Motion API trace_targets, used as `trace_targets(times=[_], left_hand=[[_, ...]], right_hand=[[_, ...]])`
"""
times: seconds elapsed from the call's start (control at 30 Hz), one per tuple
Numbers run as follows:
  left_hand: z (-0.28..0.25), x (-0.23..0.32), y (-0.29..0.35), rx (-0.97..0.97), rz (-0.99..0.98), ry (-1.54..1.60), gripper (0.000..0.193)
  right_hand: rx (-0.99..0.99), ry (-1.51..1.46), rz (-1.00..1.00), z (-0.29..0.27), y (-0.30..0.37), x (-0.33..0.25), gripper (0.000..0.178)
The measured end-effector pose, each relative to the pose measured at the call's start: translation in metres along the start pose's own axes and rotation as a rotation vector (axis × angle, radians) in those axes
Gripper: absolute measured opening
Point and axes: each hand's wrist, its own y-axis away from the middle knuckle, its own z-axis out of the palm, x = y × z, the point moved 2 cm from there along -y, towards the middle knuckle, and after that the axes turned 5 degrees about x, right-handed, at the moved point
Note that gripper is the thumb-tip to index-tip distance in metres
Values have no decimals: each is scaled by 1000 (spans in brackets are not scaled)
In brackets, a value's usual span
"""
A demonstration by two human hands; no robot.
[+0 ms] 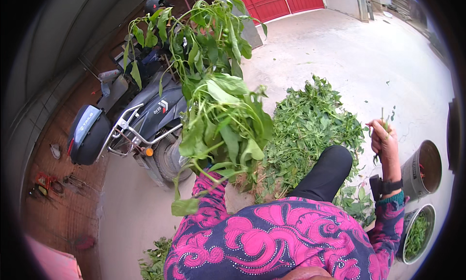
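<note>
A large leafy pepper plant point(228, 119) rises in front of me on the left, with small round green fruits among its upper leaves. My left forearm point(208, 195) runs up to its lower end; leaves hide the hand, but the plant is held up off the ground there. My right hand point(384, 138) is raised at the right, apart from the plant, its fingers closed around slender green pieces point(383, 116) that stick out at the top. Whether those are stems or thin peppers I cannot make out. A dark band circles the right wrist.
A heap of cut green plants point(310, 129) covers the concrete ahead, beside my bent knee point(325, 170). At right stand a bucket point(411, 170) with something red inside and a metal pail point(407, 241) of green pieces. A motorcycle point(150, 115) is parked left; more greens point(158, 260) lie lower left.
</note>
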Motion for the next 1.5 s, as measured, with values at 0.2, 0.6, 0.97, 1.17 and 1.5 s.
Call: trace_targets(times=[0.2, 0.6, 0.97, 1.17, 1.5], left_hand=[[29, -40, -6, -43, -92, -64, 38], [61, -78, -20, -100, -175, -115, 39], [73, -78, -24, -113, -173, -140, 39], [89, -82, -27, -145, -173, -148, 39], [52, -71, -17, -77, -154, -131, 39]], right_hand=[[-96, 434, -690, 130, -2, -90, 24], [348, 1196, -752, 84, -21, -82, 26], [389, 1305, -915, 50, -46, -83, 23], [356, 1228, -945, 50, -52, -80, 22], [627, 1530, -969, -43, -86, -144, 32]])
